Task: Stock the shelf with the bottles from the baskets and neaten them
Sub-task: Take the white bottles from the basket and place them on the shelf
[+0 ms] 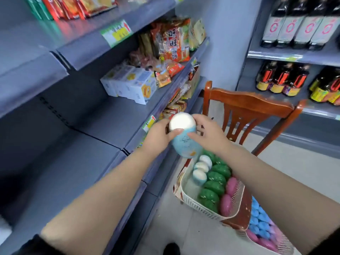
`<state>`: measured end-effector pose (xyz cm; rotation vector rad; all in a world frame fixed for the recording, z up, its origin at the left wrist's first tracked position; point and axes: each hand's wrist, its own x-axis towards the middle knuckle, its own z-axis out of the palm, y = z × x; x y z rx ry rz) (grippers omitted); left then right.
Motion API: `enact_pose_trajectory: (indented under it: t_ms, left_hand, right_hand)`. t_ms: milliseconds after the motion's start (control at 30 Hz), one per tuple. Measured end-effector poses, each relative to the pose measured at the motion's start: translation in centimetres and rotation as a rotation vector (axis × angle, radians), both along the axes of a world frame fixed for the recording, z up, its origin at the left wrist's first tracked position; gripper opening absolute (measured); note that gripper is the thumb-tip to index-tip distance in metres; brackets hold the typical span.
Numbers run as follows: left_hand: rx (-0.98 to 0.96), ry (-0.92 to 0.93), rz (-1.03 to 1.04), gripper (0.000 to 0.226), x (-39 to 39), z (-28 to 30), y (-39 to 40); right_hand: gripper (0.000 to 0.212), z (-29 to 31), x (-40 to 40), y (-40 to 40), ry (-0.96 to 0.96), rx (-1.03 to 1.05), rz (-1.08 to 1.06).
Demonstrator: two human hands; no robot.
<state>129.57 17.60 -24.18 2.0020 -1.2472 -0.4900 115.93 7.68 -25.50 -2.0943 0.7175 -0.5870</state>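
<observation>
Gripping a pale blue bottle [185, 142] with a white cap, both the left hand [159, 137] and right hand [208, 134] hold it above the basket [200, 207]. Best set it upright on the bare grey shelf [77, 162], label forward. The basket on the chair [246, 107] holds green, pink and white-capped bottles.

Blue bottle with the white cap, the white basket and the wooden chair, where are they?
blue bottle [185, 144], head view, on its blue label side.
white basket [198, 207], head view, on its slatted front wall.
wooden chair [248, 102], head view, on its top rail.
</observation>
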Motion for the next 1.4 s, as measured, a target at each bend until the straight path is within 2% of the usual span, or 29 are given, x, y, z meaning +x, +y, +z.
enact_pose_trajectory:
  t_ms: [233, 367, 500, 633, 767, 900, 1133, 1333, 1400]
  left_hand:
    - [-0.109, -0.145, 0.202, 0.037, 2.8, 10.7, 8.5]
    - [-0.236, -0.240, 0.356, 0.023, 3.5, 16.5, 14.4]
    - [-0.354, -0.275, 0.521, 0.023, 3.7, 21.8, 20.3]
    - [-0.474, -0.316, 0.611, 0.026, 3.4, 25.8, 25.8]
    - [-0.563, -0.310, 0.661, 0.024, 3.7, 28.5, 31.5]
    - [-0.588, -0.240, 0.653, 0.024, 4.7, 30.3, 37.5]
    - [-0.614, -0.180, 0.731, 0.046, 7.0, 32.3, 48.1]
    - [-0.642, -0.208, 0.860, 0.038, 8.8, 32.4, 56.7]
    - [-0.644, -0.215, 0.898, 0.028, 9.6, 32.2, 59.5]
  right_hand:
    - [0.044, 9.2, 4.6, 5.9, -0.251, 0.061, 0.189]
    - [0.034, 15.2, 7.4, 10.6, -0.415, 0.058, 0.315]
    - [0.033, 20.6, 9.8, 15.7, -0.533, 0.091, 0.427]
    - [0.043, 24.4, 11.5, 21.2, -0.645, 0.164, 0.525]
    - [0.040, 27.4, 13.3, 26.7, -0.722, 0.199, 0.596]
    - [0.030, 29.4, 15.7, 32.0, -0.759, 0.261, 0.668]
    - [0.026, 32.1, 19.7, 41.5, -0.737, 0.288, 0.845]
    - [0.032, 33.1, 22.9, 49.6, -0.642, 0.349, 1.024]
    - [0.032, 33.1, 24.0, 52.2, -0.606, 0.334, 1.082]
